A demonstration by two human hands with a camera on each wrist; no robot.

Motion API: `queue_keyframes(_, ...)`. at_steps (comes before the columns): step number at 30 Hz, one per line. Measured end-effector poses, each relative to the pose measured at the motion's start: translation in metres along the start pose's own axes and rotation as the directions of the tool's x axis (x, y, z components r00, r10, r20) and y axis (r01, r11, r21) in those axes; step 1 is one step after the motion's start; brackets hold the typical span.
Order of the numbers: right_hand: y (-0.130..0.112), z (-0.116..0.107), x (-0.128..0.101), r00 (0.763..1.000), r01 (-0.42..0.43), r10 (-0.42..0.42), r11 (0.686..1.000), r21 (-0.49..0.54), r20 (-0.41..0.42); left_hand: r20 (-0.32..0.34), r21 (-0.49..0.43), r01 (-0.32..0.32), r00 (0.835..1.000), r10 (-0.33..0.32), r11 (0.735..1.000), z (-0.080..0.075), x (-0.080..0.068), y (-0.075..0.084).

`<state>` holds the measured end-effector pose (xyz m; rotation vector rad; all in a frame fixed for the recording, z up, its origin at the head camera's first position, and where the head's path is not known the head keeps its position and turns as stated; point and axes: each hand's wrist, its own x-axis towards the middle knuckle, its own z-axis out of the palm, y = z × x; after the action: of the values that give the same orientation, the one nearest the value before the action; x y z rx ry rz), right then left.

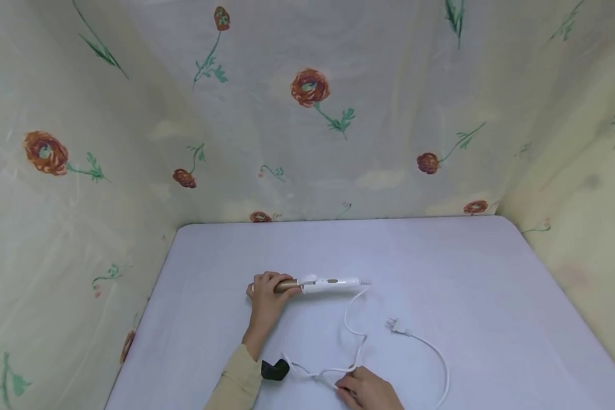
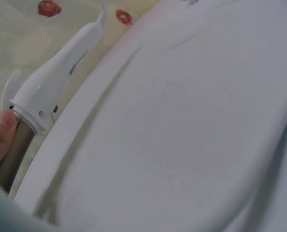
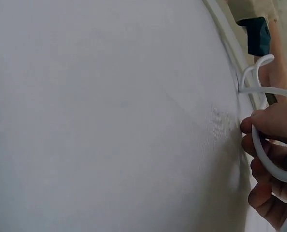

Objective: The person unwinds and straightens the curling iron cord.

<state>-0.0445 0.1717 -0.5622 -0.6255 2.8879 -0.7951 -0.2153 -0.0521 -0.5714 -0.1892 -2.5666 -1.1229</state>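
Note:
A white curling iron with a brown-gold barrel lies crosswise in front of me, its handle toward the right. My left hand grips the barrel, with the thumb near the clamp end of the handle. From the handle's right end a white cord runs down in bends. My right hand pinches this cord near the table's front, thumb against fingertips in the right wrist view. A loop of the cord stands out beyond those fingers. The cord's two-pin plug lies right of the hands.
The white table has a rounded back edge. Floral curtains hang behind it and at both sides. A black device is on the left wrist, beside the beige sleeve. More cord curves from the plug toward the front.

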Motion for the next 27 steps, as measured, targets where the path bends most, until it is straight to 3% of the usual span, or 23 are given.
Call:
queue_keyframes(6, -0.007, -0.002, -0.006, 1.0, -0.002, 0.004, 0.998, -0.066, 0.023, 0.038, 0.021, -0.015, 0.999, 0.014, 1.0, 0.009, -0.002, -0.004)
queue_keyframes(10, -0.003, -0.004, -0.009, 0.994, 0.075, -0.082, 0.992, -0.098, -0.075, 0.055, 0.04, -0.008, 0.998, 0.006, 0.999, 0.014, -0.007, -0.006)
queue_keyframes(13, 0.001, -0.004, -0.01, 0.969, 0.127, -0.153, 0.982, -0.138, -0.195, 0.056, 0.041, -0.012, 0.998, 0.01, 0.999, 0.016, -0.01, -0.006)
queue_keyframes(16, 0.004, -0.006, -0.01, 0.957, 0.115, -0.144, 0.986, -0.124, -0.252, 0.06, 0.071, -0.03, 0.998, 0.026, 0.997, 0.019, -0.011, -0.007)
queue_keyframes(20, 0.006, -0.014, -0.01, 0.971, 0.073, -0.078, 0.997, -0.032, -0.227, 0.075, 0.108, -0.07, 0.995, 0.062, 0.992, 0.021, -0.014, -0.009)
queue_keyframes(23, 0.008, -0.022, -0.009, 0.987, 0.06, -0.046, 0.995, 0.084, -0.155, 0.086, 0.11, -0.093, 0.993, 0.084, 0.99, 0.021, -0.016, -0.009)
queue_keyframes(27, 0.014, -0.034, -0.009, 0.999, 0.027, -0.015, 0.953, 0.303, -0.042, 0.092, 0.116, -0.124, 0.989, 0.114, 0.985, 0.02, -0.019, -0.01)
